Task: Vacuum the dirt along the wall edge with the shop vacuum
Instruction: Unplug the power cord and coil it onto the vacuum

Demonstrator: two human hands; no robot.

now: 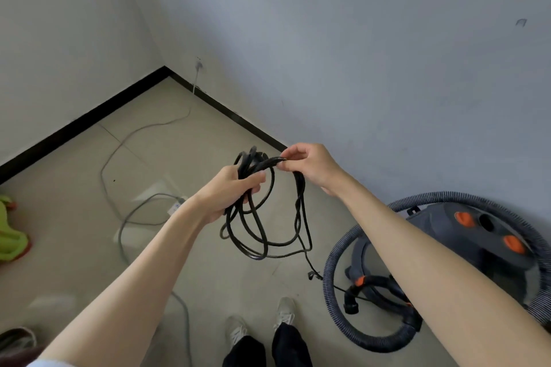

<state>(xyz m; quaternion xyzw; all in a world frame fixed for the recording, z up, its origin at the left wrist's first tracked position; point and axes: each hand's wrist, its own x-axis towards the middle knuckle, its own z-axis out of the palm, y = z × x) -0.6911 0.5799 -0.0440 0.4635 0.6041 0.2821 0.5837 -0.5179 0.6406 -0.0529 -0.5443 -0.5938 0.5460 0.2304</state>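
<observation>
We grip the coiled black power cord (262, 211) in our left hand (229, 191); our right hand (310, 167) pinches one loop (likely untangling it, since the shop vacuum (477, 235) needs power).

Beige tile floor (74, 217): shop vacuum (477, 235), grey cable (119, 152), green object (9, 232).

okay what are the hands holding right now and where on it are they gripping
Both hold the black power cord, coiled in loops. The left hand grips the gathered top of the bundle; the right hand pinches a strand at the top, beside it.
</observation>
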